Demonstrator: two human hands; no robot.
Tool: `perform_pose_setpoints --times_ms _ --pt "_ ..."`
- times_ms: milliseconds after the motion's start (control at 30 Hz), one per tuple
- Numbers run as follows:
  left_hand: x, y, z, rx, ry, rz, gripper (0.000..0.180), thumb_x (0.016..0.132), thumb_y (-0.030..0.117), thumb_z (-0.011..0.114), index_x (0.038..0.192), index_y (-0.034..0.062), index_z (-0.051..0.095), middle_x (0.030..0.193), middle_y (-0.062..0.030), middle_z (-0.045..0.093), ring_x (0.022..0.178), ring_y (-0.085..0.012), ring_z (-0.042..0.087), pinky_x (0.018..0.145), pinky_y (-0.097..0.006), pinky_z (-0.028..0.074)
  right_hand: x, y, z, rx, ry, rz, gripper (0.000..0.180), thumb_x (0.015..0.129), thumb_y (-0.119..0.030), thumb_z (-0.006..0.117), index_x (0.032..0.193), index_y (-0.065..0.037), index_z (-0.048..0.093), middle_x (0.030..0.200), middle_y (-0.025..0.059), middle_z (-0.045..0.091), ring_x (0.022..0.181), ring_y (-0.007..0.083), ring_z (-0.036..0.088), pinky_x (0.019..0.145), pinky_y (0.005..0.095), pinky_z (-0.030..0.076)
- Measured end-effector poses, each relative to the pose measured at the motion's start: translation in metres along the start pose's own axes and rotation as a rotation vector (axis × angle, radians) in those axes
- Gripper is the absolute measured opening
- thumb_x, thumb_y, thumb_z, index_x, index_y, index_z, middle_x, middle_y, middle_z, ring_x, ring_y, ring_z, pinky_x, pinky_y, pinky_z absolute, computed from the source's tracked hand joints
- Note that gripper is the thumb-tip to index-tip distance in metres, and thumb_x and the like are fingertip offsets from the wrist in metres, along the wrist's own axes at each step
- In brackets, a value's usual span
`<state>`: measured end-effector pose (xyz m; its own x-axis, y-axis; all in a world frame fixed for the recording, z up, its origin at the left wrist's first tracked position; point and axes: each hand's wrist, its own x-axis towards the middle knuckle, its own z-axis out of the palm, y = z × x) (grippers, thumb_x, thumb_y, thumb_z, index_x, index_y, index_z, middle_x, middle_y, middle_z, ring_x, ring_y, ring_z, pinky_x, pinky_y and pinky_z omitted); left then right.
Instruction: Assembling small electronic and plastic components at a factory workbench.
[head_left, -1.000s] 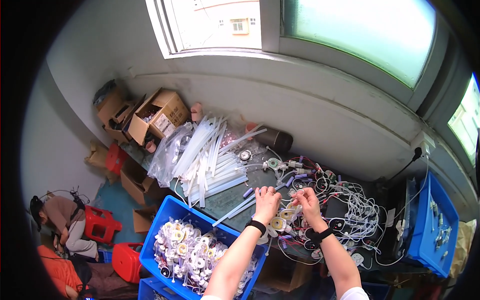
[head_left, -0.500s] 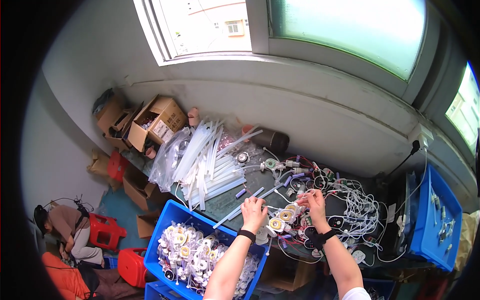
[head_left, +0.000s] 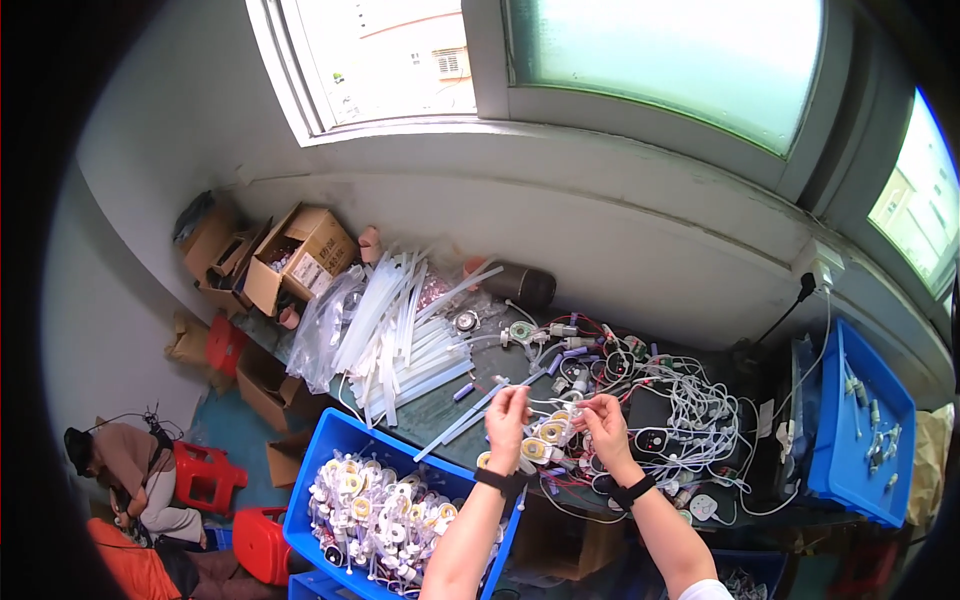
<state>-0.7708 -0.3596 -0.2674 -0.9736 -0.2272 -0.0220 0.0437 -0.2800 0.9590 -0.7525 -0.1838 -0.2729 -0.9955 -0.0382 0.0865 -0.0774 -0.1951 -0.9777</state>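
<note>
My left hand (head_left: pixel 507 430) is raised over the front edge of the workbench, its fingers pinched on one end of a thin white cable (head_left: pixel 546 402). The fingers of my right hand (head_left: pixel 604 430) are closed on the same cable a short way to the right. Just below and between the hands hang white round parts with yellow rings (head_left: pixel 548 432), partly hidden; whether they join the cable I cannot tell. Left of my left forearm stands a blue bin (head_left: pixel 345 425) heaped with similar white parts (head_left: pixel 390 510).
The bench carries pale plastic strips (head_left: pixel 415 350), tangled white cables (head_left: pixel 690 400) and a dark cylinder (head_left: pixel 527 284). A blue tray (head_left: pixel 868 440) leans at the right. Cardboard boxes (head_left: pixel 315 245) stand far left. Red stools (head_left: pixel 210 478) and a seated person (head_left: pixel 130 470) are at lower left.
My hands have come closer together, the right one moving left, with the thin cable between them. The whole view has shifted slightly.
</note>
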Motion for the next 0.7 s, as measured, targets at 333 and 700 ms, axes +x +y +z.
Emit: perform_pose_setpoints --times_ms 333,700 --pt "-0.143 0.047 -0.009 0.441 -0.052 0.158 0.013 0.088 0.011 0.056 0.093 0.0003 0.061 0.074 -0.0018 0.058 0.062 -0.0068 0.054 0.053 -0.020 0.043 -0.137 -0.064 -0.017 -0.217 -0.100 0.098 0.020 0.087 -0.001 0.048 0.107 0.000 0.048 0.094 0.0085 0.060 0.076 0.0127 0.061 0.069 0.0250 0.049" --pt "-0.187 -0.106 -0.078 -0.787 0.454 -0.897 0.012 0.088 0.020 0.055 0.090 0.0091 0.060 0.084 -0.0060 0.063 0.078 -0.0187 0.061 0.067 -0.032 0.050 -0.296 -0.096 -0.100 -0.345 0.056 0.164 0.018 0.085 0.001 0.051 0.103 0.000 0.051 0.084 0.0096 0.062 0.071 0.0162 0.063 0.062 0.0256 0.051"
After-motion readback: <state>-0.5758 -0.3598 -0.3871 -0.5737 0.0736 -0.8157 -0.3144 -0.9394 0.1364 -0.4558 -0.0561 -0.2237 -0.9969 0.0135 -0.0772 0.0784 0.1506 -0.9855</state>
